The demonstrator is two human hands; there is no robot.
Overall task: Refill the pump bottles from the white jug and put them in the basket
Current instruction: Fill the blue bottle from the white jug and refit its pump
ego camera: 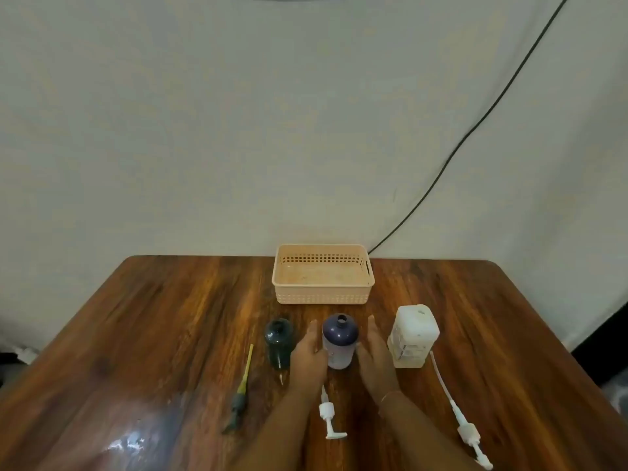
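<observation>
Your left hand [307,356] and right hand [373,356] flank the uncapped dark-blue-shouldered clear plastic bottle [339,341], both open with fingers straight; contact not discernible. Dark green bottle [279,343] stands just left, white plastic jug [413,336] right. Peach perforated basket [323,275] sits far on the wooden tabletop [153,334]. White pump head [328,414] lies near.

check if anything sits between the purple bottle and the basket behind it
Nothing visible does. The purple bottle stands between both hands, and only bare table lies between it and the empty basket.
</observation>
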